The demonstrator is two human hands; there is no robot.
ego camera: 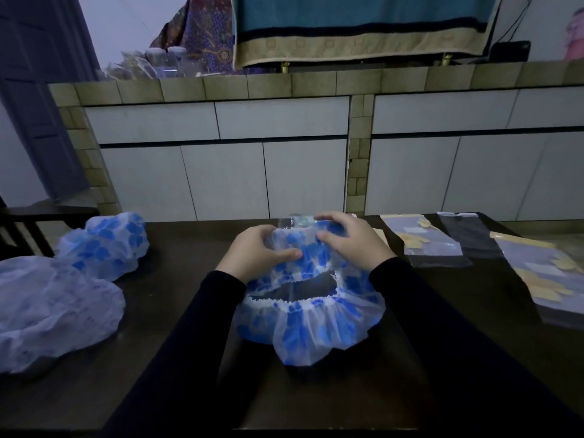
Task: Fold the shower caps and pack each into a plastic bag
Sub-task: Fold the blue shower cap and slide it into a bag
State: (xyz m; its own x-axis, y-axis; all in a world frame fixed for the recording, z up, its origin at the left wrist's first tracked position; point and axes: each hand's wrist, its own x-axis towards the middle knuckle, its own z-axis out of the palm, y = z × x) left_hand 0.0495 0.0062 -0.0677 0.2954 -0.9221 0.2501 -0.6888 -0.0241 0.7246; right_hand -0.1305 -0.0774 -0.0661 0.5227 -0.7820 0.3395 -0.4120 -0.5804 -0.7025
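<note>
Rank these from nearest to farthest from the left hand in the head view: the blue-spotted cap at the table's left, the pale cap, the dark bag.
1. Blue-spotted cap, left of the left hand.
2. Dark bag, far right.
3. Pale cap, far left, near edge.

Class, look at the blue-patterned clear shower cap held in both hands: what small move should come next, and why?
Probably bring the far edge down toward the near elastic rim to make the first fold. Both the left hand and right hand grip the far side of the blue-patterned clear shower cap, which still lies open and unfolded on the dark table.
</note>
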